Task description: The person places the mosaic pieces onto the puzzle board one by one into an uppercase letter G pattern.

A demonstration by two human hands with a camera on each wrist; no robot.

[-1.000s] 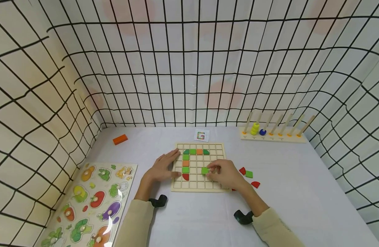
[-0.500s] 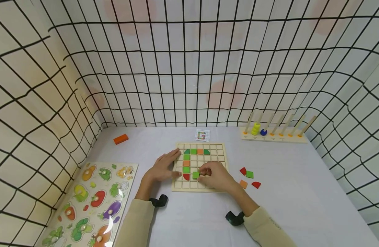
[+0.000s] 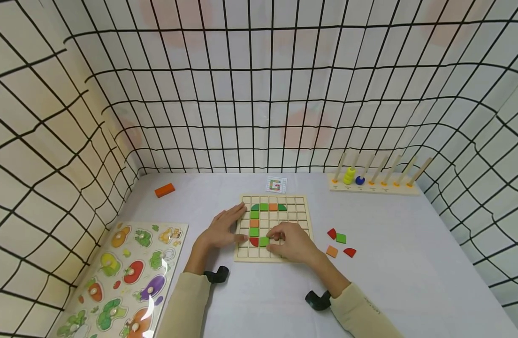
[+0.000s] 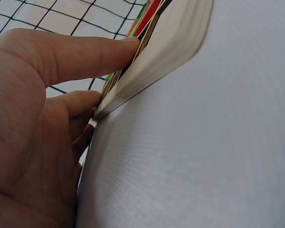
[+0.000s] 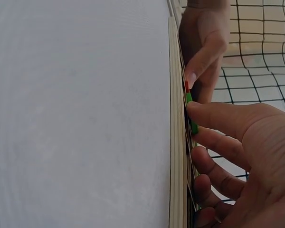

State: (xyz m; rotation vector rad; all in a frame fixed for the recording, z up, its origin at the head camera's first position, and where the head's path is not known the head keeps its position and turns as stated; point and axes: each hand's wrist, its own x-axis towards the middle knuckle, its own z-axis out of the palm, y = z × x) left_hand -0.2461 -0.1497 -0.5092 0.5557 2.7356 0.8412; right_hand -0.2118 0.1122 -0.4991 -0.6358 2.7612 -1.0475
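Note:
A wooden grid board [image 3: 288, 256] lies on the table, with green, orange and red tiles set in its cells. My left hand [image 3: 220, 230] rests along the board's left side, thumb and fingers spread and fairly straight; in the left wrist view the thumb [image 4: 92, 57] touches its edge. With thumb and forefinger, my right hand [image 3: 293, 241] pinches a green square tile [image 3: 264, 241] in the lower part of the grid. That tile sits just right of a red quarter-round tile [image 3: 254, 241]. My right hand covers several cells at the board's lower right.
Loose tiles lie right of the board: a green square [image 3: 341, 238], an orange square [image 3: 332, 251] and red quarter-rounds [image 3: 349, 252]. A pattern card [image 3: 276, 185] is behind the board. A peg counter [image 3: 373, 188], an orange block [image 3: 164, 190] and a vegetable puzzle [image 3: 125, 263] stand farther out.
My right hand has carried the green square tile left and towards me, to the cell beside the red quarter-round. The loose orange tile has come into sight. My left hand has stayed put.

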